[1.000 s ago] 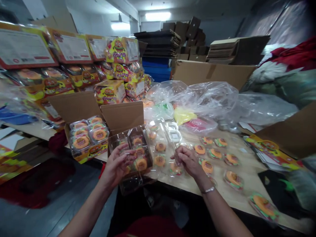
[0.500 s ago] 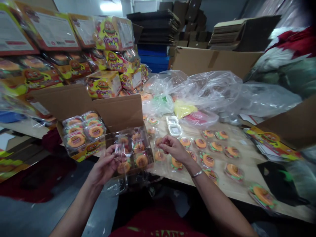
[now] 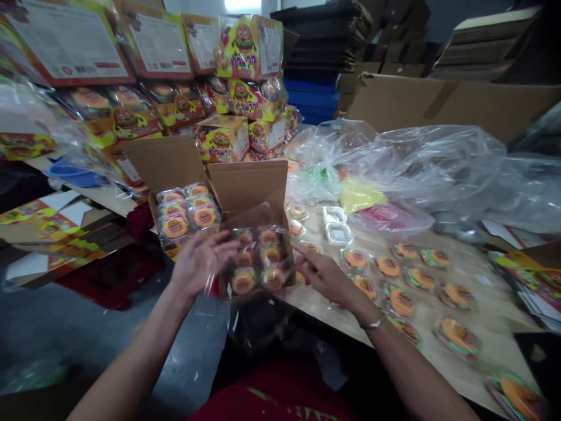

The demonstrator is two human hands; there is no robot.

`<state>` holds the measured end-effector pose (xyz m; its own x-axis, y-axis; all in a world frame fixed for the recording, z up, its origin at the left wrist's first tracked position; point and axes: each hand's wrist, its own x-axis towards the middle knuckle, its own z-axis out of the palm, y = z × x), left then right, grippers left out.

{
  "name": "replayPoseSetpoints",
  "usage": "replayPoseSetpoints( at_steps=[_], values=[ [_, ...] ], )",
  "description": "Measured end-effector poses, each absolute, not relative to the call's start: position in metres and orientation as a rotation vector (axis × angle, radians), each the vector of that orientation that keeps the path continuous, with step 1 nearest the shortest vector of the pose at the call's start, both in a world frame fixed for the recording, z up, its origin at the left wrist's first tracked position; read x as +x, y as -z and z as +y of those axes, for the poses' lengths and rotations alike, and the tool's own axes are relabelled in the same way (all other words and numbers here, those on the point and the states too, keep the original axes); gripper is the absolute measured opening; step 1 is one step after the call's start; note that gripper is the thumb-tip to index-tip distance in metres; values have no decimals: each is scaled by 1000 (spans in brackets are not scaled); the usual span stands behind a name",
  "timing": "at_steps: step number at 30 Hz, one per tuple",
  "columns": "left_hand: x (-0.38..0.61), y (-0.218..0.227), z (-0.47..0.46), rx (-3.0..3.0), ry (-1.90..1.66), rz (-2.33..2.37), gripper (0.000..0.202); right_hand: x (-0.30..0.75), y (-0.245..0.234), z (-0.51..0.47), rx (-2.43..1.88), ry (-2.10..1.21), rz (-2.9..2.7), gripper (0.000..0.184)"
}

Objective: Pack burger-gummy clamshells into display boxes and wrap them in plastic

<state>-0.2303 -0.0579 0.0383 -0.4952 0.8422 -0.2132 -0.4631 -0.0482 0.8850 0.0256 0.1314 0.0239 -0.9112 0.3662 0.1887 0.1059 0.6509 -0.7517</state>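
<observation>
In front of me an open cardboard box holds several burger-shaped sweets in clear packs. A loose sheet or bag of clear plastic hangs at its front and left. My left hand is at the box's left side, palm turned up and fingers spread, with the plastic by the fingers. At the right wall of the box is my right hand, index finger stretched toward it and the other fingers bent. To the left stands a second open box filled with the same packs.
Several packed burgers lie across the table on the right. Near them is an open clear plastic shell. Finished printed boxes are stacked at the back left. Crumpled plastic bags spread along the back.
My view has turned left, so the scene shifts right. My left fingers have spread from their grip on the clear plastic. My right hand has gone from a pinch to a stretched index finger.
</observation>
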Motion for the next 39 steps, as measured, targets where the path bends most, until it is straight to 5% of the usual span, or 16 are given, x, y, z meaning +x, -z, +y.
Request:
replayPoseSetpoints(
  at_steps=[4, 11, 21, 27, 31, 39],
  values=[
    [-262, -18, -50, 523, -2158, 1710, 52, 12, -16, 132, -608, -968, -2445, 44],
    [-255, 40, -40, 890, -1818, 2020, 56, -18, -28, 109, -686, -646, -2715, 39],
    [-248, 37, -47, 1036, -1656, 2237, 56, -38, -15, 108, -971, -693, -2888, 24],
    [-204, -1, -18, 1853, -843, 2583, 71, -38, -10, 109, -991, -699, -2892, 26],
    [-210, -9, 33, 1679, -299, 2392, 83, -38, -6, 106, -1036, -651, -2860, 29],
    [-226, 7, 58, 1657, -132, 2320, 86, 18, -4, 116, -357, -781, -2929, 59]
  ],
)
